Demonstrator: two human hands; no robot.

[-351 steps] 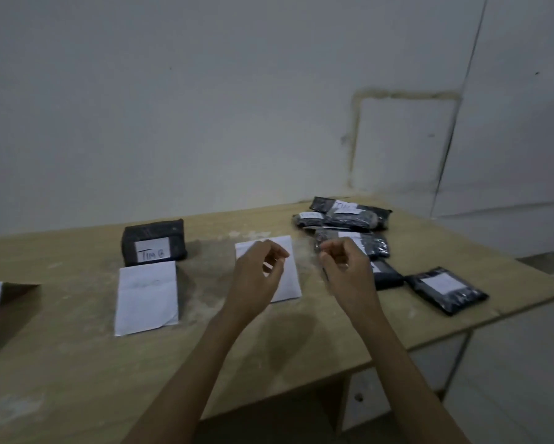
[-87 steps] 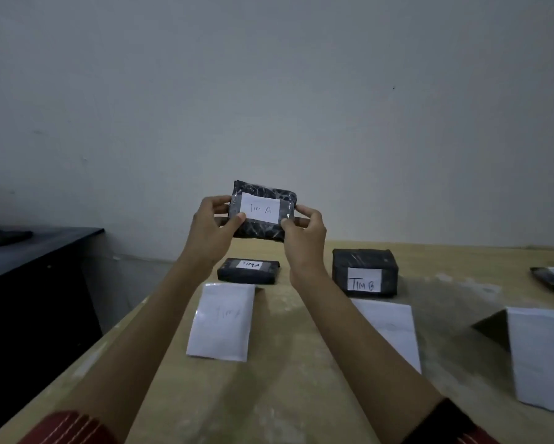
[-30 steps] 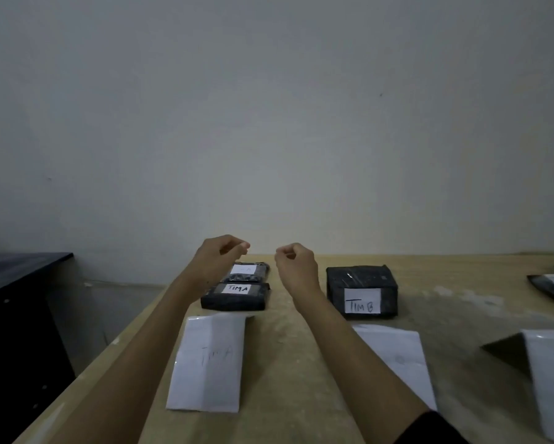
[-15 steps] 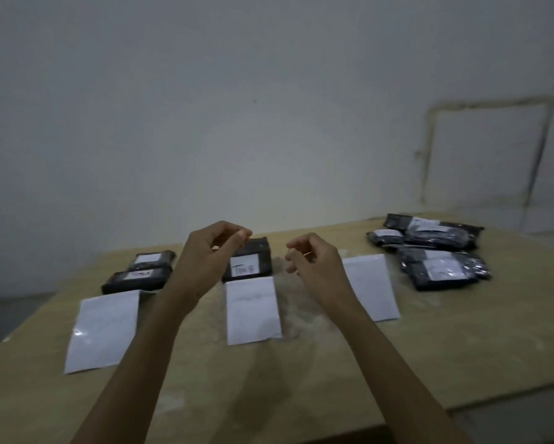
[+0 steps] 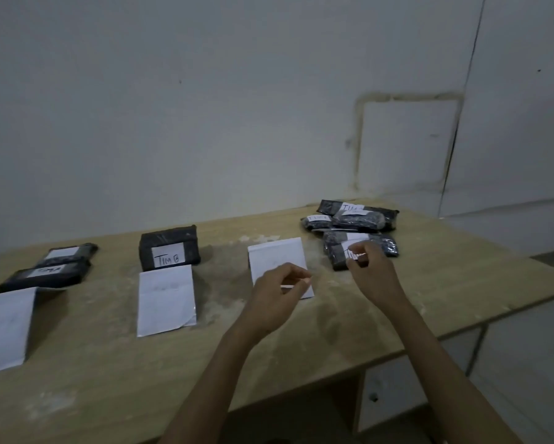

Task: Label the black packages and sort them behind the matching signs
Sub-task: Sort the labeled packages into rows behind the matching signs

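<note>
The nearest package (image 5: 335, 259), a soft black plastic pouch with a white label, lies at the front of the pile (image 5: 355, 217) on the far right of the table (image 5: 301, 341). The right hand (image 5: 373, 277) is at its label, fingers curled; whether it pinches anything I cannot tell. The left hand (image 5: 275, 298), also curled, hangs over the third sign (image 5: 275, 254), its hold equally unclear. The pouch looks light, limp and slick, so it is probably best gripped by both short ends, not the label.
</note>
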